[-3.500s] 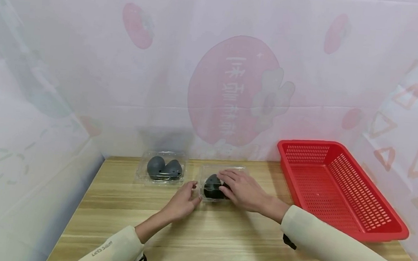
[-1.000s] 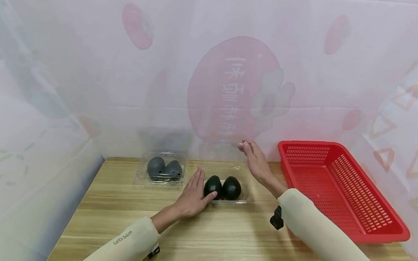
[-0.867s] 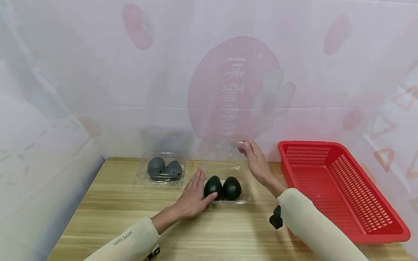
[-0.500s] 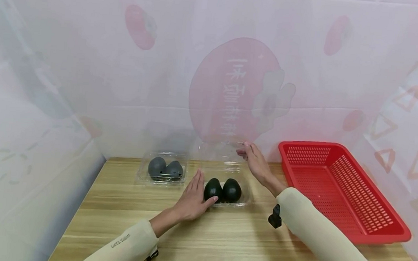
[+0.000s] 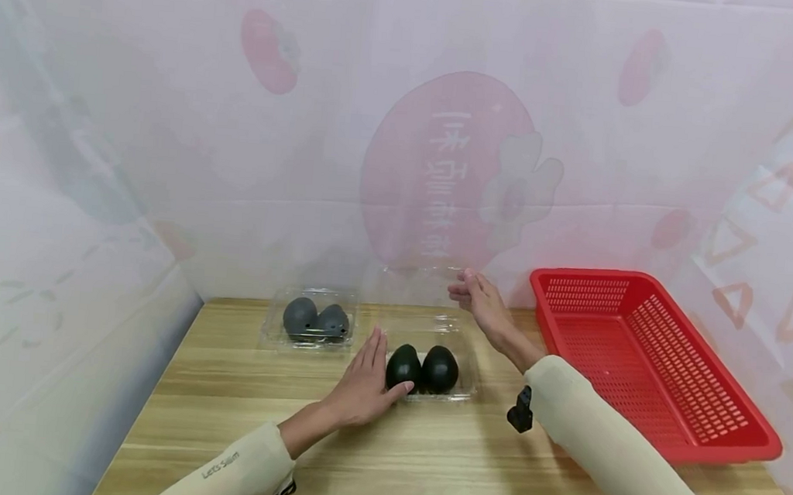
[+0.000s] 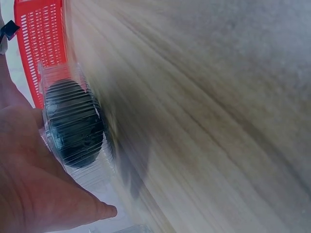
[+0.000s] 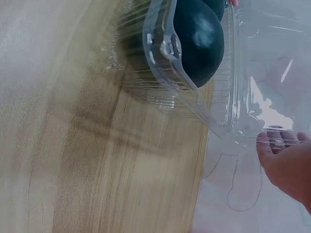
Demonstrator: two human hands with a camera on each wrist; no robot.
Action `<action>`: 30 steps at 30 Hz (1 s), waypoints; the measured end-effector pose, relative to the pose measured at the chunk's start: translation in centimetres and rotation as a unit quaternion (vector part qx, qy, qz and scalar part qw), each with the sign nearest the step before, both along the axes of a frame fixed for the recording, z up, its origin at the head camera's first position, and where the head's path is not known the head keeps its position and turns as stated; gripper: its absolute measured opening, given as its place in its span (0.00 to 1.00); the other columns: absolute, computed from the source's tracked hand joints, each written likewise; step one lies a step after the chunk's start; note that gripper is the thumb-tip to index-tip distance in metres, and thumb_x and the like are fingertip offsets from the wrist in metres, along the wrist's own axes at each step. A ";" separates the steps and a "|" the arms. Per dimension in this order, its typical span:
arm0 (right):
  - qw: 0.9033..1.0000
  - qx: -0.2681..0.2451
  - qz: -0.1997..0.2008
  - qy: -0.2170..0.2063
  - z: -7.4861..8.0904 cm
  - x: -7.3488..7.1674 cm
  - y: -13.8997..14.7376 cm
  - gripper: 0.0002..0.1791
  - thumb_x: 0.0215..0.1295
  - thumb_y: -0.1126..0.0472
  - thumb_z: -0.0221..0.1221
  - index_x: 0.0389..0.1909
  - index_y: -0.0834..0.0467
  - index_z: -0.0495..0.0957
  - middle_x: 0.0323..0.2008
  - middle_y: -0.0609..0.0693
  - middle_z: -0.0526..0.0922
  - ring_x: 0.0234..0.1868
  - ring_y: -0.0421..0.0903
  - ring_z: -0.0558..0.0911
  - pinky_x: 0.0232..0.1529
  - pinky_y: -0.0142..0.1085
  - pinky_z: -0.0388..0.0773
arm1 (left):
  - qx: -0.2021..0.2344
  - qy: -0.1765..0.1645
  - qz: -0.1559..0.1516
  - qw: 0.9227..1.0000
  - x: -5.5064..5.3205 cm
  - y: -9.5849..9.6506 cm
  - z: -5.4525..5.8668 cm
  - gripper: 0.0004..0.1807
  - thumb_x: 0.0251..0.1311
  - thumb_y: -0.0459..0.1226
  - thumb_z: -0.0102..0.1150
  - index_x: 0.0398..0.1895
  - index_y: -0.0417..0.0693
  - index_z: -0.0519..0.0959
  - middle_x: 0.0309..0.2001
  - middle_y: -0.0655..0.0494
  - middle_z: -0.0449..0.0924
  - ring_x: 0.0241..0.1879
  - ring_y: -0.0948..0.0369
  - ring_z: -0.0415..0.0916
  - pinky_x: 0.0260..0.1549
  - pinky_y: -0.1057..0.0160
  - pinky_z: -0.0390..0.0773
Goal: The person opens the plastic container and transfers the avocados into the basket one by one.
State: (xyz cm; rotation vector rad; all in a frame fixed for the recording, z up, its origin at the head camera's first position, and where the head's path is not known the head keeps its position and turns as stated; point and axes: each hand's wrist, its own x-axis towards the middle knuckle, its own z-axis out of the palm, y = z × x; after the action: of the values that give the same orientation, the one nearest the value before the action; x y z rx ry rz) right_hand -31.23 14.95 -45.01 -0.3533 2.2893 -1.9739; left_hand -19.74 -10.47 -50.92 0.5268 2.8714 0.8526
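Two dark green avocados (image 5: 440,370) lie side by side in a clear plastic clamshell box (image 5: 467,385), its lid (image 7: 272,82) swung up at the back. My left hand (image 5: 361,388) rests along the box's left side, fingers straight and pointing away, thumb near the front of the left avocado. In the left wrist view an avocado (image 6: 75,124) shows through the ribbed wall beside the palm. My right hand (image 5: 483,305) pinches the raised lid's right edge between thumb and fingers; the right wrist view shows the fingers (image 7: 286,139) through the plastic.
A second clamshell box (image 5: 271,331), closed, stands to the left with two dark rounded fruits (image 5: 300,317) inside. At the right is a red perforated plastic basket (image 5: 598,349). A printed white cloth (image 5: 271,152) hangs behind the wooden table (image 5: 378,479).
My right hand has gone from over the box to the lid's edge, and the lid is now raised. The left hand has slid along the box's side. The box has shifted slightly toward me.
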 end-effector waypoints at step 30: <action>0.993 0.057 -0.016 -0.099 -2.0 -0.1 -0.3 0.29 0.85 0.70 0.38 0.79 0.80 0.46 0.68 0.78 0.71 0.69 0.71 0.74 0.68 0.55 0.75 | -0.018 0.005 -0.005 1.000 1.9 0.5 0.3 0.56 0.76 0.62 0.53 0.85 0.31 0.40 0.85 0.34 0.34 0.84 0.40 0.39 0.78 0.38 0.51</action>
State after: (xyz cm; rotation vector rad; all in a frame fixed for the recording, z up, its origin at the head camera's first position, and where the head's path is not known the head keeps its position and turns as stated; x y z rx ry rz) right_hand -31.28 14.68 -47.05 -0.1053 2.2795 -1.7918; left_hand -17.88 -9.95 -50.58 0.5421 2.8840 0.7989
